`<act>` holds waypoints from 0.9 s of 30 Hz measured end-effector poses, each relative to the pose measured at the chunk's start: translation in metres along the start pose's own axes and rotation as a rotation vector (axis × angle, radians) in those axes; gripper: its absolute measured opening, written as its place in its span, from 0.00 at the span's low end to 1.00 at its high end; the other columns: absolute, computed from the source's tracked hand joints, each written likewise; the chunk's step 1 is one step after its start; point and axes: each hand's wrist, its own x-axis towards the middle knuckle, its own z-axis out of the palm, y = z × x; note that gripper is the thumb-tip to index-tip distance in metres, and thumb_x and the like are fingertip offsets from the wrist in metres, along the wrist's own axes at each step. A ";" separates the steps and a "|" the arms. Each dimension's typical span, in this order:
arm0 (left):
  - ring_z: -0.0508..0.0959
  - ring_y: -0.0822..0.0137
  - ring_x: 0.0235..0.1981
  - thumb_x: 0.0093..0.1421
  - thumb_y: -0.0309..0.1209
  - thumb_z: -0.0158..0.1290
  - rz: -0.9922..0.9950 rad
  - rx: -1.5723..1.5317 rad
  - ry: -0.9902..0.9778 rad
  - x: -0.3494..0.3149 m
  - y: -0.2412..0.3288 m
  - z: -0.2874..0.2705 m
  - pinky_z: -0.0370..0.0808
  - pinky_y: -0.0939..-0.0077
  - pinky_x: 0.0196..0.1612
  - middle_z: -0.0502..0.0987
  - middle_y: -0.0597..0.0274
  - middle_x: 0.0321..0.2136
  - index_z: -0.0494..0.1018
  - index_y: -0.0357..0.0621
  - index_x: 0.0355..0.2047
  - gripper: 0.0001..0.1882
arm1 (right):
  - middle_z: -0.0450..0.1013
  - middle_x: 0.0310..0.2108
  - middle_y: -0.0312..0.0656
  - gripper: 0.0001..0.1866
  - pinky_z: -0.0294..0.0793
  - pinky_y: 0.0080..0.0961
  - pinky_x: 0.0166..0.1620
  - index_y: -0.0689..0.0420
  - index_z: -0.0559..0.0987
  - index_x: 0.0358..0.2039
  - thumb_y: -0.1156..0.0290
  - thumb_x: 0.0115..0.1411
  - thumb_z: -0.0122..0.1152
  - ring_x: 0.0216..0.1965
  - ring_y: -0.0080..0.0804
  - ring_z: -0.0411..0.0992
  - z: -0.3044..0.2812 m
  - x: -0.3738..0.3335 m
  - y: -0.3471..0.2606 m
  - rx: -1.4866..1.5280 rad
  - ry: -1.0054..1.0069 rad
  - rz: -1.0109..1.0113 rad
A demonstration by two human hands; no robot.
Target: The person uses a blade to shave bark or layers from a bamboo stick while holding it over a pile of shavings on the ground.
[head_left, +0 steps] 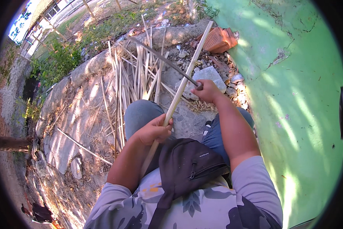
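My left hand (157, 130) is closed around a long pale strip that looks like split bamboo (190, 68). The strip slants from my lap up toward the far right. In my right hand (207, 91) is the dark handle of a long thin-bladed knife (162, 57), its blade pointing far left. Blade and strip cross just beyond my right hand; I cannot tell if they touch. Beyond my left knee lies a loose pile of similar pale strips (141, 72).
A green wall (293, 95) rises close on my right. Near it lie a reddish brick block (220, 40), a pale stone slab (209, 79) and rubble. A low stone edge (91, 68) curves around the far left. A black bag (186, 164) rests on my lap. One strip (83, 147) lies apart at left.
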 end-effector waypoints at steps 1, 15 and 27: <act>0.58 0.82 0.15 0.54 0.20 0.51 -0.011 -0.013 0.019 0.001 0.000 0.000 0.53 0.84 0.16 0.64 0.73 0.24 0.61 0.48 0.43 0.17 | 0.75 0.22 0.47 0.17 0.72 0.37 0.32 0.61 0.78 0.28 0.60 0.49 0.69 0.25 0.46 0.73 0.000 0.004 0.005 -0.031 0.094 -0.032; 0.59 0.82 0.16 0.53 0.19 0.49 -0.003 -0.051 0.022 -0.002 0.001 0.000 0.55 0.86 0.16 0.63 0.72 0.27 0.62 0.48 0.44 0.19 | 0.74 0.21 0.48 0.12 0.73 0.36 0.32 0.58 0.79 0.31 0.64 0.49 0.67 0.25 0.44 0.75 0.009 -0.003 -0.004 -0.358 -0.049 -0.293; 0.58 0.82 0.16 0.51 0.18 0.49 0.016 -0.186 0.000 -0.006 0.001 -0.008 0.54 0.86 0.15 0.62 0.72 0.26 0.61 0.49 0.43 0.20 | 0.76 0.23 0.50 0.12 0.74 0.38 0.35 0.58 0.80 0.29 0.63 0.48 0.65 0.28 0.52 0.75 0.015 -0.005 -0.027 -0.322 -0.078 -0.369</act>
